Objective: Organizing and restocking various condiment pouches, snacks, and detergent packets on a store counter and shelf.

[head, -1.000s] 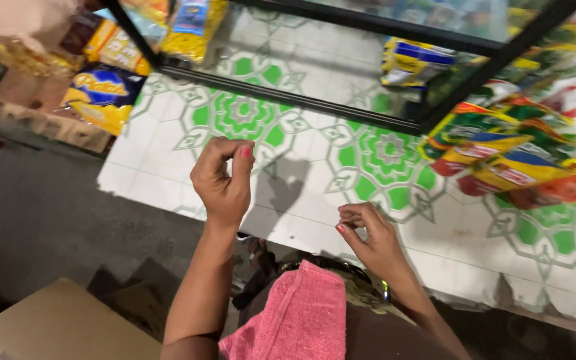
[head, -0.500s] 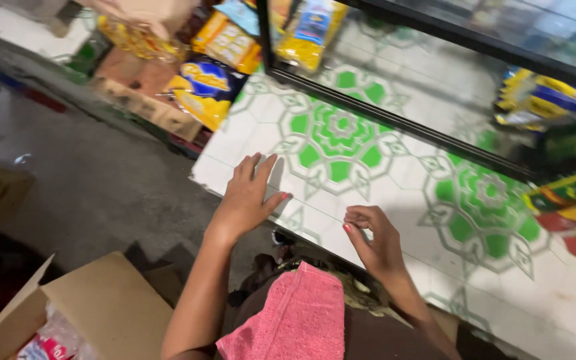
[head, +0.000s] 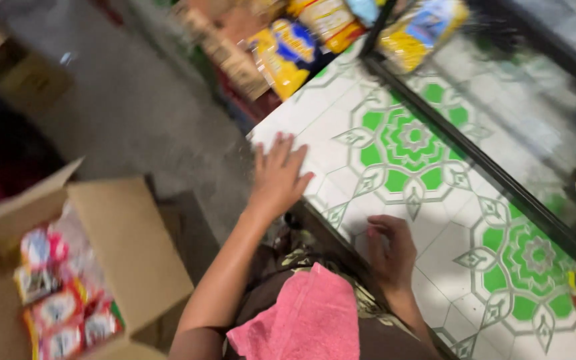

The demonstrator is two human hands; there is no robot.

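My left hand (head: 276, 175) flat, fingers spread, palm down on tiled ledge (head: 395, 200) near its corner. Right hand (head: 392, 252) loosely curled, knuckles on same tile, gripping nothing. Open cardboard box (head: 125, 243) of red-white packets (head: 61, 303) sits at 8 o'clock from left hand, well apart; left hand nearer. Pink towel (head: 308, 320) on lap.

Dim, uneven light; heavy motion blur smears everything, worst toward the edges.

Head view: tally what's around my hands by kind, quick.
hands on the tiled surface: 2, left hand and right hand
pink cloth: 1
open cardboard box: 1
Total: 4
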